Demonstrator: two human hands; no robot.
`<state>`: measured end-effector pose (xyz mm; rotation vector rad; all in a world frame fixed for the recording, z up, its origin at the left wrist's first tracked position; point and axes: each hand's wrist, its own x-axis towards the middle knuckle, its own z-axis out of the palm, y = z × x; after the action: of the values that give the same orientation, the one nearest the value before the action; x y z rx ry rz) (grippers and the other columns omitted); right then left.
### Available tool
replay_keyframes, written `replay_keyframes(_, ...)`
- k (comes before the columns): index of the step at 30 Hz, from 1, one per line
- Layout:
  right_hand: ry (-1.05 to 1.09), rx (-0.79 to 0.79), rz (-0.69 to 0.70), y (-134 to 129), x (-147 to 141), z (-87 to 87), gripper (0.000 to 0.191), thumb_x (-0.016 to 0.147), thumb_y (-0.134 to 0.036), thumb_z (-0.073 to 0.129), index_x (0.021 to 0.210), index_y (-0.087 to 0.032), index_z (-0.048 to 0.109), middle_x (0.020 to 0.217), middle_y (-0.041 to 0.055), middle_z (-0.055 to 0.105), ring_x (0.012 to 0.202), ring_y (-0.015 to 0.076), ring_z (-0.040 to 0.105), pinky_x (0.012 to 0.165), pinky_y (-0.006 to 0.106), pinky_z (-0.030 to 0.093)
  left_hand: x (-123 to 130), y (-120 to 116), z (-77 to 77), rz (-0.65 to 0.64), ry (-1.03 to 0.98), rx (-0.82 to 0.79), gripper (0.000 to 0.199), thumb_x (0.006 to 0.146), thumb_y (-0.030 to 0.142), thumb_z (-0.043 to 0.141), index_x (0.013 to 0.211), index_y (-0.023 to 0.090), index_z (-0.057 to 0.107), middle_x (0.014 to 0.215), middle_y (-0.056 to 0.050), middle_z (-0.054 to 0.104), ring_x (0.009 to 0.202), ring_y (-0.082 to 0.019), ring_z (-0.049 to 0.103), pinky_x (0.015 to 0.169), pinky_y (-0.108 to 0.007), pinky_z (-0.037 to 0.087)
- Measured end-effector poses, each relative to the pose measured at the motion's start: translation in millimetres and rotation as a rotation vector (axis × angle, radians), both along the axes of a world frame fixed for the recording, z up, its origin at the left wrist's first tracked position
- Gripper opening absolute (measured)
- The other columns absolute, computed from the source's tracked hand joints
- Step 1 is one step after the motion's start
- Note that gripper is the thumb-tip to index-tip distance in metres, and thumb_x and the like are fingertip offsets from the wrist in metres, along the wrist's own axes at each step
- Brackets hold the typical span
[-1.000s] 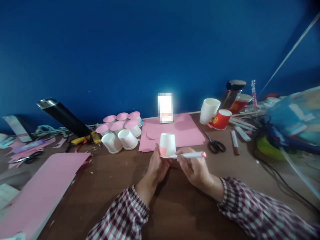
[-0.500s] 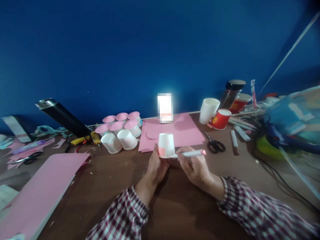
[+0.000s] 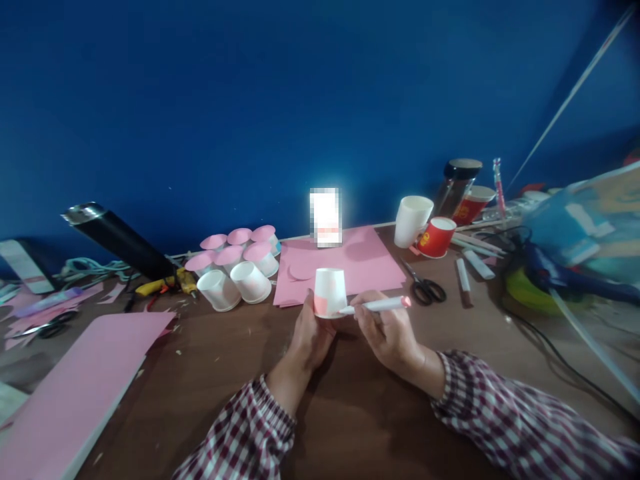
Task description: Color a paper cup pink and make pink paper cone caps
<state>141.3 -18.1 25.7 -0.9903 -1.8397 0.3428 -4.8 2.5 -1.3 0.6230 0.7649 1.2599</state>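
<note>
A white paper cup (image 3: pixel 331 288) with a pink patch on its lower left side is upside down in my left hand (image 3: pixel 311 333), whose fingers wrap round its lower edge from behind and below. My right hand (image 3: pixel 393 337) is closed on a white marker (image 3: pixel 383 305) with a pink end. The marker's tip is at the cup's lower right side. Just behind the cup lie sheets of pink paper (image 3: pixel 367 253).
Several cups with pink paper tops and two white cups (image 3: pixel 251 283) stand at the left. Scissors (image 3: pixel 428 291), a red cup (image 3: pixel 437 238) and a taller white cup (image 3: pixel 411 223) are at the right. A black bottle (image 3: pixel 120 241) leans beyond a pink sheet (image 3: pixel 90 387).
The table's objects have shifted slightly left in the view. Both hands keep their holds on the cup and the marker, with the tip still at the cup's side.
</note>
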Motion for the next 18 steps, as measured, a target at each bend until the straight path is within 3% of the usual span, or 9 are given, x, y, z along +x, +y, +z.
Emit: replay_keyframes(18, -0.008, -0.019, 0.017, -0.1, -0.5, 1.6, 0.016, 0.094, -0.019, 0.044, 0.085, -0.018, 0.057, 0.071, 0.0023, 0.064, 0.061, 0.0135, 0.058, 0.059, 0.024, 0.044, -0.2, -0.1, -1.3, 0.045, -0.002, -0.01, 0.021, 0.082, 0.038, 0.063, 0.088, 0.019, 0.064, 0.074, -0.003, 0.068, 0.068, -0.019, 0.062, 0.069, -0.033, 0.052)
